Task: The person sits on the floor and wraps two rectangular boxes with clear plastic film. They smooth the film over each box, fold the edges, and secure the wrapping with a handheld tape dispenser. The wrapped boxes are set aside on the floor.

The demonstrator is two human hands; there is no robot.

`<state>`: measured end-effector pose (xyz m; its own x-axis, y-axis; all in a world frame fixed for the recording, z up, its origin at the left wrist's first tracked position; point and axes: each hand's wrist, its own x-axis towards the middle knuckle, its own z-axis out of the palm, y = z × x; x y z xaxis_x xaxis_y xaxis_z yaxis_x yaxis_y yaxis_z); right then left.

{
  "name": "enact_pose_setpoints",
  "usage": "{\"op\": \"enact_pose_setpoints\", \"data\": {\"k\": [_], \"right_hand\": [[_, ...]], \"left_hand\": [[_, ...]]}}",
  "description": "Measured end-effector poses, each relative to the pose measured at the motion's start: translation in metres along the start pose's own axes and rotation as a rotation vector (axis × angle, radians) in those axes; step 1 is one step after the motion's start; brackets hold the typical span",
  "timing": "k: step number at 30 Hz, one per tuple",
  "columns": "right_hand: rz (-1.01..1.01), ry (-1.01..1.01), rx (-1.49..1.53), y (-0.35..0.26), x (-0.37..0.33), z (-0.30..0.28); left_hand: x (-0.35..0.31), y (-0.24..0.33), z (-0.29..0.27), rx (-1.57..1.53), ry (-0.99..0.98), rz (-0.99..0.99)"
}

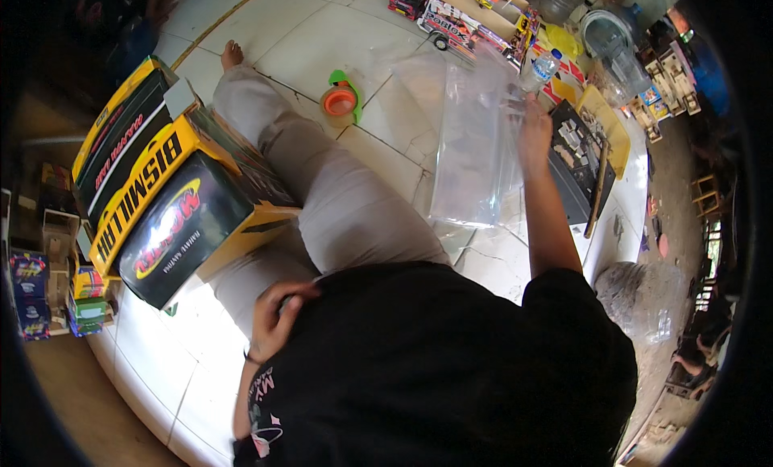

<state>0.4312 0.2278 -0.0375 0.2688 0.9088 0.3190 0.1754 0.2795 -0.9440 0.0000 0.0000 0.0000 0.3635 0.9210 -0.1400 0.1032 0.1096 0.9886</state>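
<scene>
Probably light, limp and slippery, the clear plastic sheets [471, 165] lie right of the legs [350, 193] — best pinched by an edge — with the right hand [533, 135] at their right side, grip unclear, and the left hand [276, 320] half-curled by the shirt [427, 362], contents hidden.

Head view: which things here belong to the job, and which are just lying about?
Seemingly part of the job:
Clear plastic, at the right hand
Black-and-yellow box, in front of the left hand

Seemingly lying about:
Bottle
Tape, apart from both hands, though it may belong
</scene>
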Motion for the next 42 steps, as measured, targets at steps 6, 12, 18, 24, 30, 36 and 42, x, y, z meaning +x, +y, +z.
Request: {"op": "enact_pose_setpoints", "data": {"k": [6,12,18,24,30,36,42], "right_hand": [[-0.036,0.089,-0.073,-0.056,0.006,-0.046],[-0.245,0.374,-0.49,-0.134,0.08,-0.127],[-0.674,0.646,-0.086,-0.236,0.135,-0.148],[-0.982,0.458,-0.109,-0.289,0.123,-0.097],[-0.514,-1.129,-0.262,-0.182,-0.035,0.061],[-0.502,-1.255,-0.558,-0.111,-0.101,0.088],[-0.368,-1.168,-0.548,-0.063,-0.132,0.093]], "left_hand": [[0.1,0.028,0.05,0.279,-0.436,0.191],[0.114,0.04,0.054,0.181,-0.435,0.15],[0.11,0.051,0.048,0.057,-0.294,0.045],[0.129,0.08,0.049,-0.146,-0.229,0.296],[0.152,0.076,0.07,-0.702,-0.198,0.189],[0.157,0.024,0.047,-0.417,0.168,-0.21],[0.166,-0.009,0.042,0.165,0.128,-0.156]]}}
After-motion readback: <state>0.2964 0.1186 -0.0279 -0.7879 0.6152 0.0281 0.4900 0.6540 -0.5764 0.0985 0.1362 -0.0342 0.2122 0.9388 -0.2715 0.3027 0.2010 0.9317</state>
